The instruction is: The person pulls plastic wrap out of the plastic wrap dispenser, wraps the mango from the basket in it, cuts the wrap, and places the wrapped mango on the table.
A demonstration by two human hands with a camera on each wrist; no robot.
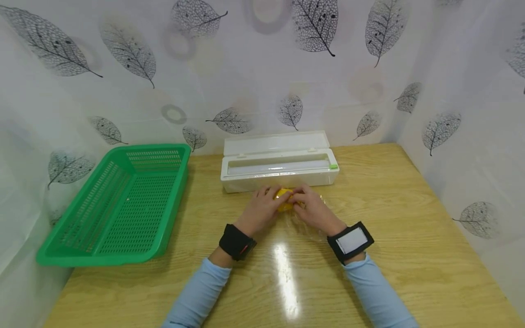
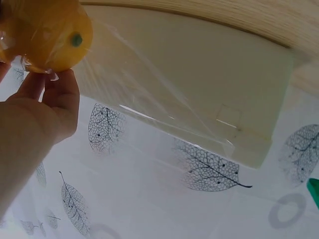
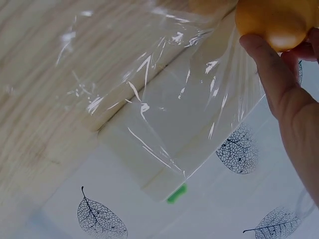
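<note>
Between both hands, in front of a white cling film box, is an orange point(image 1: 284, 199) with a small green stem end, wrapped in clear cling film. My left hand point(image 1: 261, 208) grips it from the left, with the thumb across its near side. From the right, my right hand point(image 1: 315, 212) holds the fruit and its film with bent fingertips. In the left wrist view the film point(image 2: 149, 74) lies tight and shiny over the orange. Loose, wrinkled film point(image 3: 144, 107) spreads out beside the fruit in the right wrist view.
The white cling film box point(image 1: 279, 181) stands against the back curtain, its lid up and a roll point(image 1: 279, 167) inside. A green slider point(image 1: 333, 166) sits at its right end. To the left is a green plastic basket point(image 1: 164, 241) on the wooden table point(image 1: 410, 255).
</note>
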